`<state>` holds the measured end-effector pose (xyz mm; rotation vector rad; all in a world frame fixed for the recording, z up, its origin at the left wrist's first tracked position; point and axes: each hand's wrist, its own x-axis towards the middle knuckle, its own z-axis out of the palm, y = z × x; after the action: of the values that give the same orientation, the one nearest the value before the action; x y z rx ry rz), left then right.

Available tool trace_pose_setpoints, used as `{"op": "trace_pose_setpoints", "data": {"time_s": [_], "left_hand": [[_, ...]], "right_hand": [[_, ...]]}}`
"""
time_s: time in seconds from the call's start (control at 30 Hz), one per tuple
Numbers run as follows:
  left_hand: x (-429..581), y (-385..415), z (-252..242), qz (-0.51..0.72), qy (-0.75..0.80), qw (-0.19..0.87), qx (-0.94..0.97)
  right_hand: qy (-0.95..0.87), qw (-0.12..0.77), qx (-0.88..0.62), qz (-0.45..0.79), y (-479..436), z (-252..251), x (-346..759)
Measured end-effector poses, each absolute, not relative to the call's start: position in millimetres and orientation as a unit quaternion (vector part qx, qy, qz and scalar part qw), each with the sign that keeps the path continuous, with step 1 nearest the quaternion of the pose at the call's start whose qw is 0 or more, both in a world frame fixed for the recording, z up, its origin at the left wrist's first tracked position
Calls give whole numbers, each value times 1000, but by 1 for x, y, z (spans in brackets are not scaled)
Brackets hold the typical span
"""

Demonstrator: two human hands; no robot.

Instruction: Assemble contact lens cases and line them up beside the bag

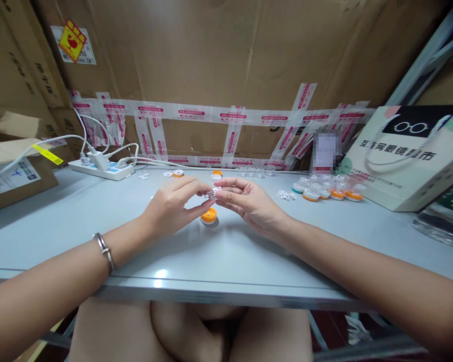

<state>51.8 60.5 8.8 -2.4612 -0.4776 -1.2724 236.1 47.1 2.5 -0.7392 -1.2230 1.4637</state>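
Note:
My left hand (pixel 177 203) and my right hand (pixel 247 203) meet over the middle of the desk. Between their fingertips is a small white and clear plastic piece (pixel 213 192), pinched from both sides; its exact kind is too small to make out. Just below it, an orange and white round case (pixel 209 216) rests on the desk, touched by neither hand. Behind the fingers lies another orange and white round part (pixel 216 175). Farther left at the back are a white disc (pixel 167 174) and an orange-rimmed disc (pixel 178 173).
Clear-topped cases (pixel 326 188) with orange or teal bases cluster at the right, beside small white pieces (pixel 286 195). Clear cups (pixel 254 172) line the back. A power strip (pixel 101 168) with cables, a paper bag (pixel 403 156) and a large cardboard box (pixel 196 60) border the desk (pixel 249 266).

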Motion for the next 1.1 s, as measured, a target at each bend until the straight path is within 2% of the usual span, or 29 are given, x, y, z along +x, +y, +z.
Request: {"op": "trace_pose_setpoints", "data": {"time_s": [0.4,1.1], "left_hand": [[55,61,8,-467,-173,155,-853],[54,59,9,-476,-188,127,-850]], "right_hand": [[-536,501,-299,609,45,4,236],[-575,517,-274,571,47,0,238]]}}
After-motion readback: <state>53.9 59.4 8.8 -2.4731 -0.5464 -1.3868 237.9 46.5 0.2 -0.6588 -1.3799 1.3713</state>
